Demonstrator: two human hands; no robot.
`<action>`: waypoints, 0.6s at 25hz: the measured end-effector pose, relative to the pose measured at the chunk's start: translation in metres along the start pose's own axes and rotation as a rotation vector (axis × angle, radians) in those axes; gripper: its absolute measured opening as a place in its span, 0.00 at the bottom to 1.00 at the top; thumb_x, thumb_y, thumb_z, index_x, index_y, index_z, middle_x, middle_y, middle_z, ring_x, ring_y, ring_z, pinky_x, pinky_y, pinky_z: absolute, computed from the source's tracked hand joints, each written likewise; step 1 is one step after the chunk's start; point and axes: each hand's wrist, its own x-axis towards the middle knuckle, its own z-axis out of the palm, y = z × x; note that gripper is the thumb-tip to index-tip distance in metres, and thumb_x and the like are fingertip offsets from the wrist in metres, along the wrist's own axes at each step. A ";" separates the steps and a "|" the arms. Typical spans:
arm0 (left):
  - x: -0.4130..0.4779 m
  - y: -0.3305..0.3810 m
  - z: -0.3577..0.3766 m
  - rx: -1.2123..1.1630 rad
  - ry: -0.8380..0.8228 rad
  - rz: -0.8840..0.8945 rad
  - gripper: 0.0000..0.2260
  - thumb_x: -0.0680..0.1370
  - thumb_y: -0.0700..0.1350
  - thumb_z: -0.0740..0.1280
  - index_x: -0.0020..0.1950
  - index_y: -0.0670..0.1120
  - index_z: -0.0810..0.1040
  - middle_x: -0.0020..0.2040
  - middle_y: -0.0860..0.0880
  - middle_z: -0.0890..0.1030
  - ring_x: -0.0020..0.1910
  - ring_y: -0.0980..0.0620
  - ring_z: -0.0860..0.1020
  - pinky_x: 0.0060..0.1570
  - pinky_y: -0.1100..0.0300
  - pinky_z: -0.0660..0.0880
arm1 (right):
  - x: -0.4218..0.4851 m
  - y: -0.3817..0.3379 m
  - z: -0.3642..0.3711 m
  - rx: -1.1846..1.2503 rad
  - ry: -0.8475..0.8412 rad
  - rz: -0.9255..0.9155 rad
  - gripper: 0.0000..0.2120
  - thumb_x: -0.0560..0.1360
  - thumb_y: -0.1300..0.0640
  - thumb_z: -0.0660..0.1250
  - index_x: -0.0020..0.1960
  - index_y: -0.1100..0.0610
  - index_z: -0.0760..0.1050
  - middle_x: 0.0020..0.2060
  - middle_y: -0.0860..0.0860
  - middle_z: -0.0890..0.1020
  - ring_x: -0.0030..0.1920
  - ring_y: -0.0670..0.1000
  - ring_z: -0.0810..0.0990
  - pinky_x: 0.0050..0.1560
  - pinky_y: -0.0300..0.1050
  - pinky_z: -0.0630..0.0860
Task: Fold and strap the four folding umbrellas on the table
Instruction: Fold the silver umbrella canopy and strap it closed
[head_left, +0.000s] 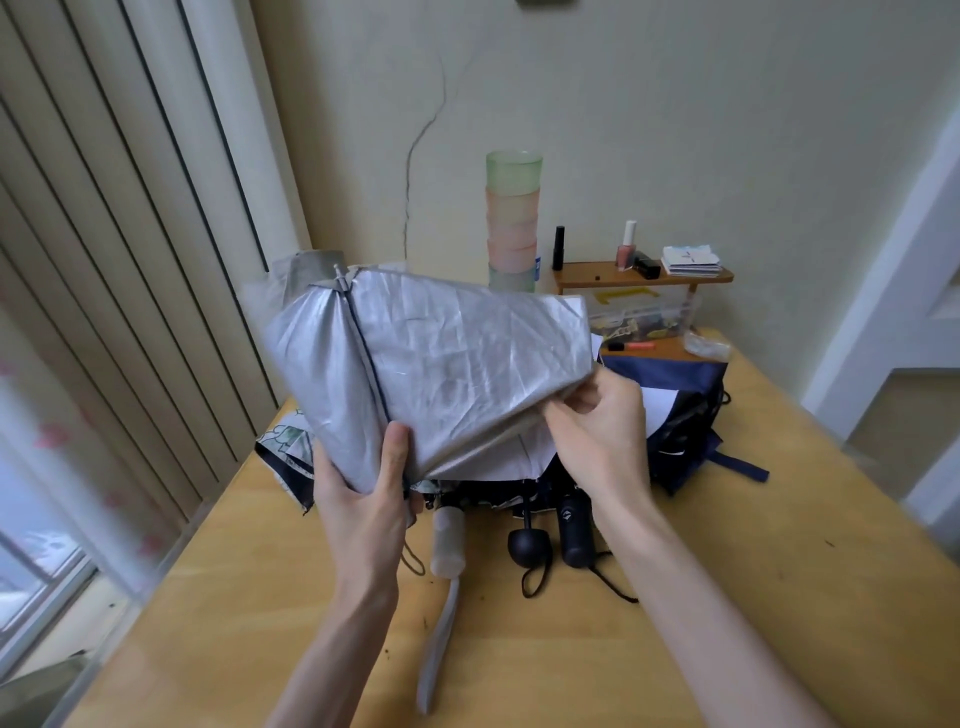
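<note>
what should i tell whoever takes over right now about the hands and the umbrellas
Left hand grips the gathered lower end of the silver umbrella, held above the table. Right hand pinches a fold of its cloth.
Three other umbrellas lie loose behind the hands, handles toward the person.
Done: none looks strapped.
Left: pleat, roll and strap the silver one, then the other three.

Open passage lies over the table (779, 597) at near left and near right. Mid-table lie 3 obstacles: a white handle (448, 540), a round black handle (529, 545), a cylindrical black handle (574, 530); a grey strap (436, 644) trails nearer. The silver umbrella canopy (452, 364) in mid-air screens the far navy umbrella (675, 384), cup stack (513, 223) and wooden shelf (587, 275).
</note>
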 end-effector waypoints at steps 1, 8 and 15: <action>0.001 0.000 -0.001 -0.015 0.009 -0.009 0.21 0.77 0.55 0.74 0.65 0.48 0.75 0.44 0.52 0.80 0.35 0.52 0.76 0.27 0.57 0.76 | 0.003 -0.001 -0.003 0.060 -0.039 -0.051 0.14 0.77 0.68 0.74 0.48 0.48 0.83 0.42 0.42 0.88 0.47 0.40 0.87 0.48 0.38 0.79; 0.008 0.001 -0.006 -0.092 -0.013 -0.027 0.21 0.81 0.52 0.70 0.69 0.43 0.74 0.43 0.53 0.81 0.36 0.52 0.77 0.27 0.60 0.75 | 0.006 -0.001 -0.004 0.373 -0.132 -0.011 0.17 0.80 0.73 0.68 0.61 0.57 0.82 0.52 0.50 0.89 0.50 0.47 0.87 0.47 0.40 0.82; 0.012 -0.004 -0.010 -0.016 -0.018 0.013 0.22 0.79 0.56 0.74 0.69 0.51 0.74 0.59 0.43 0.83 0.51 0.40 0.82 0.42 0.45 0.79 | 0.008 0.010 -0.005 -0.125 0.052 -0.170 0.08 0.75 0.62 0.78 0.46 0.52 0.81 0.37 0.45 0.86 0.40 0.45 0.85 0.46 0.45 0.83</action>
